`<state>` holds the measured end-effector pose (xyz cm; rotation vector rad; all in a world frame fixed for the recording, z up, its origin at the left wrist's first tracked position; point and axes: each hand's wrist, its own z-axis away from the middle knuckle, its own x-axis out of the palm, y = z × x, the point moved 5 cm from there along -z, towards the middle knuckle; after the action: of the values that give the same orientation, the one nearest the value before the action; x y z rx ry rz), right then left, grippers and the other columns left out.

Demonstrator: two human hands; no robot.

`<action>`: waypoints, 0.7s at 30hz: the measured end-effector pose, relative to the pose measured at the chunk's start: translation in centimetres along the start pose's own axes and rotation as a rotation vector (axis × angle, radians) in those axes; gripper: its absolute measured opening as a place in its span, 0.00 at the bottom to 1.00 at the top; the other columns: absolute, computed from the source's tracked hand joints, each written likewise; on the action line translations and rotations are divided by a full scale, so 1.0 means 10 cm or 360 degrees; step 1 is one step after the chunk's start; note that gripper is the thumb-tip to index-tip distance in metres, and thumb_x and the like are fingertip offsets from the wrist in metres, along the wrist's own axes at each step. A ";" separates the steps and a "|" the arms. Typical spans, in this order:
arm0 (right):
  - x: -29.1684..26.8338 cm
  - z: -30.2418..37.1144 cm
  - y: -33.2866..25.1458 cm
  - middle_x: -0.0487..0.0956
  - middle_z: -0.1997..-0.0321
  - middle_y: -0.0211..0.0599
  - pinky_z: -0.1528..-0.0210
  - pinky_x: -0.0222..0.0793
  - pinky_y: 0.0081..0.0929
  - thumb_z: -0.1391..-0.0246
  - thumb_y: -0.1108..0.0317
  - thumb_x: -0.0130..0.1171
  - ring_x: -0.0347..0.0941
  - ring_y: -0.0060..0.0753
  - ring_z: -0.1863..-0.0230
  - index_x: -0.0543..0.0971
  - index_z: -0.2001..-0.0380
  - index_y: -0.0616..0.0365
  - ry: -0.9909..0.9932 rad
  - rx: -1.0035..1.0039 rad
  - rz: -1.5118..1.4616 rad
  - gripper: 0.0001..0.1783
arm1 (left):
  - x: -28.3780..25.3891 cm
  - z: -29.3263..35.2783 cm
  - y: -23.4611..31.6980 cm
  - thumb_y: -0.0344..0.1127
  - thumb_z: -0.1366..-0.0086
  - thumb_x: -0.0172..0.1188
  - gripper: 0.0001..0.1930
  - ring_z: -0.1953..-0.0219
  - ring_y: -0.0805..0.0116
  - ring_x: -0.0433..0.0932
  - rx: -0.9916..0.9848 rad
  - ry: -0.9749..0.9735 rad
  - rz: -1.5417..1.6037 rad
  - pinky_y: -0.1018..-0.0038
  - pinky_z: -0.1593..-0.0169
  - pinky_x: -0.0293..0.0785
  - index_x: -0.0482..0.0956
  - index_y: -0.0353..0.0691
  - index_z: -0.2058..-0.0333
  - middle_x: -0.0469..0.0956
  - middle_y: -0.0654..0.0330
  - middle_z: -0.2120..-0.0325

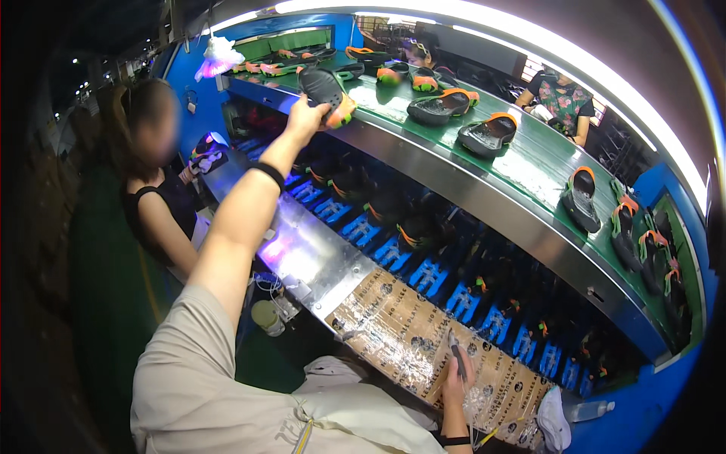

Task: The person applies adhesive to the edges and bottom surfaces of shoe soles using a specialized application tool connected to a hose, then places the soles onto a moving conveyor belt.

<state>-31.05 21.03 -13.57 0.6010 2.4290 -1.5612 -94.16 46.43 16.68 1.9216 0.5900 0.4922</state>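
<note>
My left hand [304,121], on an outstretched arm, grips a black clog with orange and green trim [323,88]. The clog is at the near edge of a green conveyor belt [363,104]; whether it touches the belt I cannot tell. Low on the right, my right hand [456,380] is closed around a slim grey pen-like tool [455,346] with a pale tip. A thin cord seems to run down from that hand. Beneath it lies a ledge covered in printed brown cardboard and clear film [401,325].
Several similar clogs [488,135] lie along the belt. Under it runs a row of blue racks [427,280] holding dark shoes. A co-worker [162,189] sits at my left; another person [560,106] works across the belt. A white cloth [554,420] and clear bottle [592,411] are at lower right.
</note>
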 end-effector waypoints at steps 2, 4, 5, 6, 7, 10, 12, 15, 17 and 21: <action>-0.06 -0.06 -0.15 0.86 0.54 0.47 0.47 0.76 0.35 0.35 0.76 0.63 0.82 0.41 0.54 0.85 0.45 0.68 0.0002 -0.0016 -0.0009 0.16 | 0.06 0.46 -0.09 0.26 0.33 0.68 0.32 0.67 0.61 0.89 0.0070 -0.0006 0.0349 0.62 0.65 0.89 0.66 0.29 0.32 0.87 0.50 0.59; -0.10 -0.04 0.14 0.86 0.55 0.44 0.48 0.76 0.32 0.35 0.76 0.64 0.82 0.37 0.55 0.85 0.46 0.67 0.0072 0.0240 -0.0182 0.15 | 0.22 1.01 -0.17 0.27 0.32 0.68 0.31 0.64 0.61 0.89 0.0023 -0.0122 0.0635 0.64 0.62 0.89 0.69 0.30 0.33 0.87 0.51 0.57; -0.12 0.02 0.25 0.86 0.55 0.42 0.48 0.77 0.30 0.35 0.76 0.65 0.81 0.35 0.56 0.86 0.46 0.66 0.0100 0.0379 -0.0269 0.15 | 0.32 1.36 -0.10 0.29 0.32 0.68 0.30 0.63 0.60 0.90 0.0014 -0.0277 0.0712 0.65 0.60 0.89 0.71 0.30 0.34 0.87 0.51 0.56; -0.13 -0.05 -0.19 0.86 0.56 0.37 0.51 0.76 0.26 0.34 0.76 0.64 0.80 0.27 0.58 0.86 0.47 0.63 0.0162 0.0585 -0.0463 0.13 | 0.35 1.68 -0.13 0.33 0.31 0.68 0.28 0.60 0.59 0.90 -0.0216 -0.0375 0.0625 0.61 0.58 0.90 0.73 0.29 0.36 0.87 0.51 0.54; -0.19 -0.11 -0.29 0.84 0.57 0.33 0.53 0.75 0.24 0.33 0.75 0.64 0.78 0.21 0.59 0.86 0.48 0.63 0.0143 0.0438 -0.0379 0.12 | 0.43 2.01 -0.23 0.37 0.30 0.67 0.26 0.56 0.58 0.90 -0.0457 -0.0489 0.0556 0.58 0.56 0.90 0.75 0.29 0.38 0.87 0.50 0.52; -0.20 -0.13 -0.12 0.83 0.61 0.30 0.58 0.71 0.22 0.33 0.73 0.65 0.75 0.19 0.63 0.86 0.49 0.64 0.0204 0.0507 -0.0587 0.12 | 0.59 2.96 -0.80 0.39 0.28 0.64 0.24 0.50 0.52 0.88 -0.0935 -0.0767 0.0719 0.53 0.44 0.86 0.76 0.29 0.39 0.86 0.47 0.49; -0.18 -0.17 -0.24 0.82 0.63 0.29 0.61 0.68 0.21 0.33 0.71 0.66 0.73 0.19 0.66 0.86 0.50 0.64 0.0224 0.0625 -0.0789 0.12 | 0.79 3.60 -1.21 0.37 0.28 0.61 0.24 0.43 0.47 0.85 -0.1268 -0.0821 0.1347 0.51 0.34 0.79 0.76 0.29 0.38 0.84 0.41 0.44; -0.13 -0.21 -0.49 0.83 0.63 0.30 0.61 0.69 0.18 0.34 0.71 0.67 0.74 0.18 0.66 0.85 0.49 0.66 0.0141 0.0687 -0.1127 0.14 | 0.98 4.26 -1.10 0.34 0.32 0.62 0.30 0.36 0.41 0.80 -0.1444 -0.0982 0.1780 0.45 0.27 0.71 0.72 0.32 0.33 0.78 0.36 0.37; -0.06 -0.24 -0.68 0.84 0.62 0.30 0.61 0.69 0.17 0.35 0.70 0.68 0.75 0.17 0.66 0.85 0.48 0.67 0.0068 0.0651 -0.1139 0.15 | 1.02 4.57 -1.03 0.34 0.33 0.64 0.32 0.36 0.40 0.80 -0.1457 -0.1071 0.1791 0.41 0.26 0.69 0.70 0.33 0.31 0.78 0.36 0.37; 0.15 -0.33 -1.00 0.83 0.63 0.31 0.61 0.70 0.18 0.36 0.72 0.68 0.74 0.19 0.66 0.84 0.47 0.69 -0.0120 0.0646 -0.0987 0.16 | 1.11 4.87 -0.96 0.52 0.31 0.71 0.42 0.33 0.35 0.76 -0.1541 -0.1102 0.2113 0.39 0.24 0.65 0.66 0.39 0.27 0.75 0.39 0.33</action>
<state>-36.53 20.79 -4.49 -0.1981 2.3754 -2.2851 -58.99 21.75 -10.50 1.1287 -1.2658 0.6609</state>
